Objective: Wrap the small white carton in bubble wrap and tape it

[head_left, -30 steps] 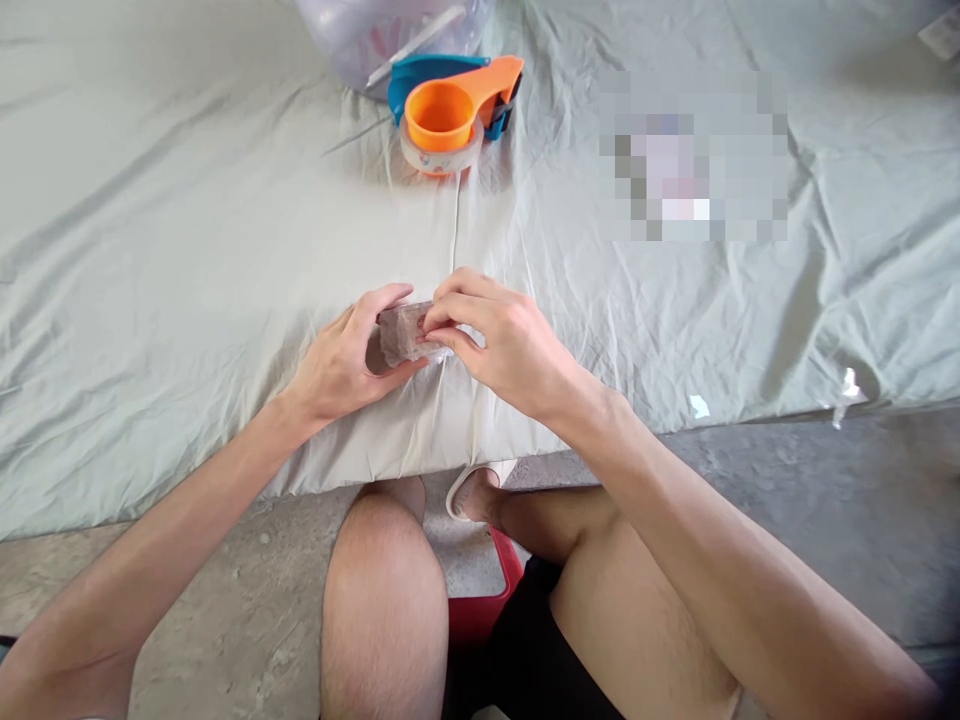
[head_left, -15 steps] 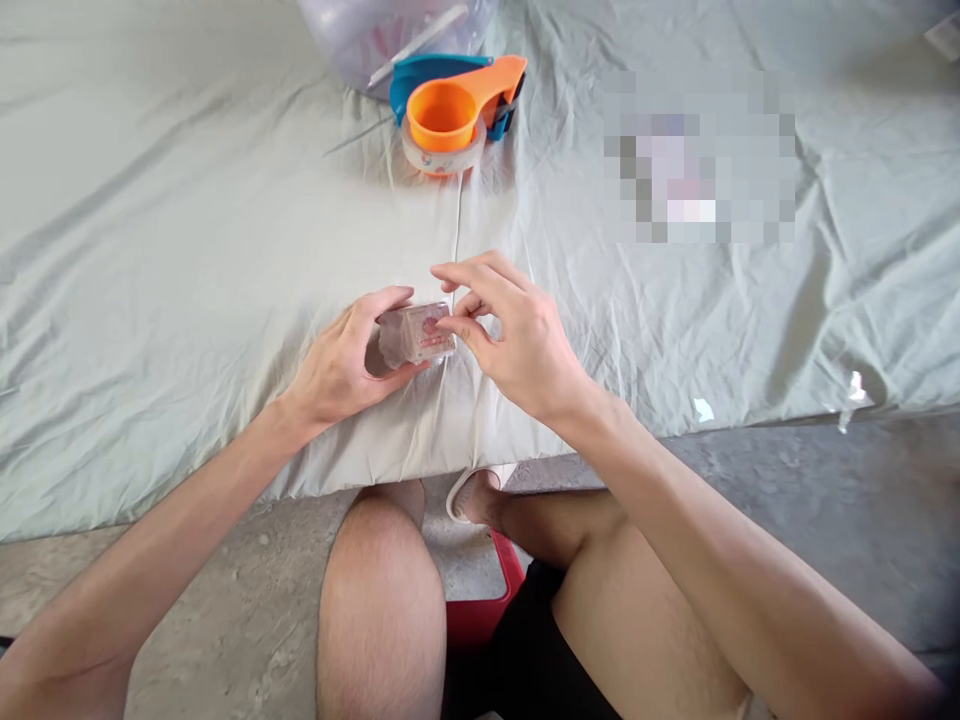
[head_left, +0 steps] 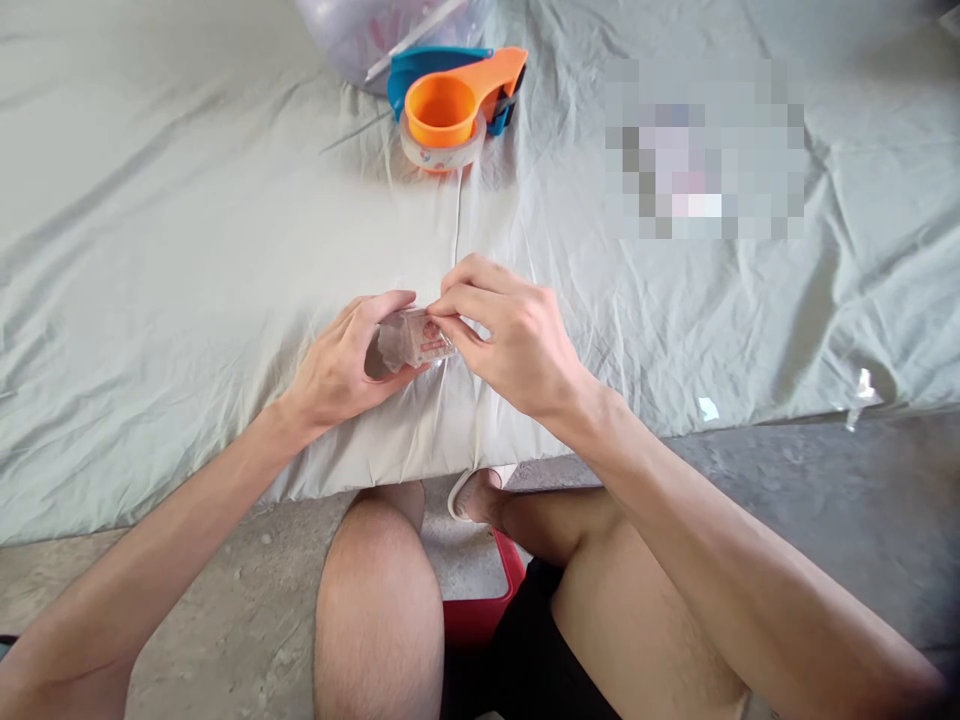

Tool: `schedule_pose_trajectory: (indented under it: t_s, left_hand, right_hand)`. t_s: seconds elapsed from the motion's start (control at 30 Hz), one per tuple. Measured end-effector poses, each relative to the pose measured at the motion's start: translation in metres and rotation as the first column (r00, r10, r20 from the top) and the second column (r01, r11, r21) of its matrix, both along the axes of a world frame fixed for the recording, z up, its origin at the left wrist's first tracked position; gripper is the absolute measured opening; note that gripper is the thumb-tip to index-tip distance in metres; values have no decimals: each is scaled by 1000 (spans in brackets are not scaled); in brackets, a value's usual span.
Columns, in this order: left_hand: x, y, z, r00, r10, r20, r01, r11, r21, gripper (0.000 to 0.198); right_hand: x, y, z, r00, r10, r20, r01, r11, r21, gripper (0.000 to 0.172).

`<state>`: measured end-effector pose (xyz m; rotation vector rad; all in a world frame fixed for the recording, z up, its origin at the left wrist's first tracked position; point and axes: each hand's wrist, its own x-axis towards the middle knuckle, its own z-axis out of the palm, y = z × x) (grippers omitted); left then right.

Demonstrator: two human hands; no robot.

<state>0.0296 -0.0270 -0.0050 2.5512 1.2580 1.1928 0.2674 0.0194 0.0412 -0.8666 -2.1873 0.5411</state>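
A small clear plastic box point(head_left: 429, 348) with red print on its end is held just above the cloth near the table's front edge. My left hand point(head_left: 334, 355) grips it from the left, thumb below and fingers above. My right hand point(head_left: 521, 335) pinches thumb and fingers together at the box's upper right edge. Whether a loose flap of film lies between those fingertips is too small to make out.
An orange and blue tape dispenser point(head_left: 442, 108) with a tape roll point(head_left: 442, 155) stands at the back, before a translucent plastic bag point(head_left: 352, 30). Scraps of clear tape point(head_left: 862, 390) stick near the front right edge of the pale green tablecloth point(head_left: 187, 230). A blurred patch covers something at right.
My right hand's fingers have closed from a loose, spread pose into a pinch at the box's upper right edge. My left hand keeps its hold on the box.
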Motion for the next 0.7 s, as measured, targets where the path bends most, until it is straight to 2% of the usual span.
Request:
schedule_pose_trajectory:
  t_s: [0.1,0.2,0.37,0.5,0.7]
  left_hand:
    - [0,0,-1,1000,9,8,-9,1000,1,65]
    - [-1,0,-2,1000,21,16,-20,999,-27,63]
    - [-1,-2,-2,998,58,36,-54,994,-96,57]
    - [-3,-2,-2,996,83,23,-78,982,-171,57]
    - [-4,0,-3,994,89,64,-70,966,-248,58]
  right_hand:
    - [-1,0,-3,1000,11,1,-11,1000,25,26]
    - [0,-3,-4,999,24,-30,-24,1000,-17,24]
    - [4,-9,-6,993,112,-41,-114,992,-53,18]
    - [6,-12,-9,996,76,-42,-78,995,-56,23]
    - [1,-15,-9,998,50,-33,-53,993,-107,22]
